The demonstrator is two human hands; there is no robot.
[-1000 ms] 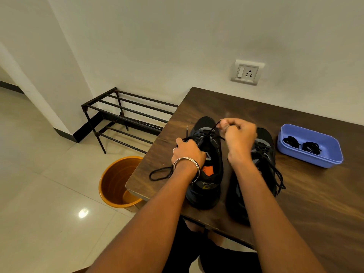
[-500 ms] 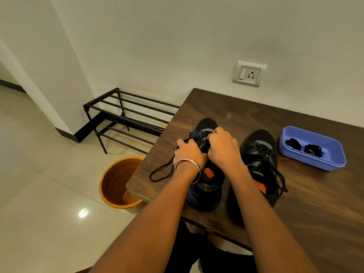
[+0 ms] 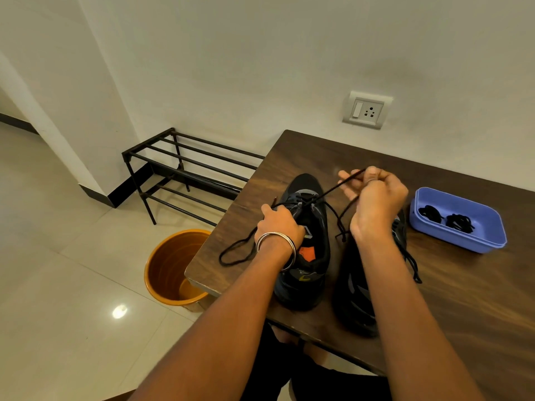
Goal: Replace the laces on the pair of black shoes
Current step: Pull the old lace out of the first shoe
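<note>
Right hand: I'm pinching the lace, drawn taut up and away from the left shoe.
Left hand: gripping that shoe's tongue area, steadying it near the surface's left edge.
Technique: I'd pull steadily along the eyelet line, the shoe pinned.
Right shoe: beside it, laced.
Tray: laces inside, towards the right edge.

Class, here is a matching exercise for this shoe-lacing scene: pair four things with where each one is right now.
Things:
1. blue plastic tray
2. orange plastic bucket
3. black metal shoe rack
4. right hand

Places:
A. on the floor against the wall
B. raised above the shoes, pinching a lace
C. on the floor beside the table corner
D. on the table, holding two lace bundles

Pairs: 1-D, 2-C, 3-A, 4-B
</note>
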